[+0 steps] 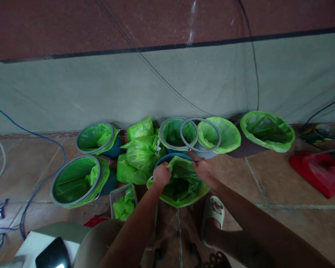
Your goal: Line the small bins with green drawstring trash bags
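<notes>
Between my hands a green plastic bag hangs open, its mouth spread over a trash bin whose blue rim shows at the back. My left hand is closed on the bag's edge at the left. On the right, my right hand pinches the same edge near the rim. A loose grey ring rests tilted across the two bins just behind. One of those bins, lined in green, wears its own grey ring; the other has a pale green liner folded outward. The bin's lower body is hidden by the bag.
Two lined bins with grey rings stand left. Filled green bags are piled beside them, near a small tub. Rightward are a dark lined bin and a red dustpan. A blue cable crosses the floor.
</notes>
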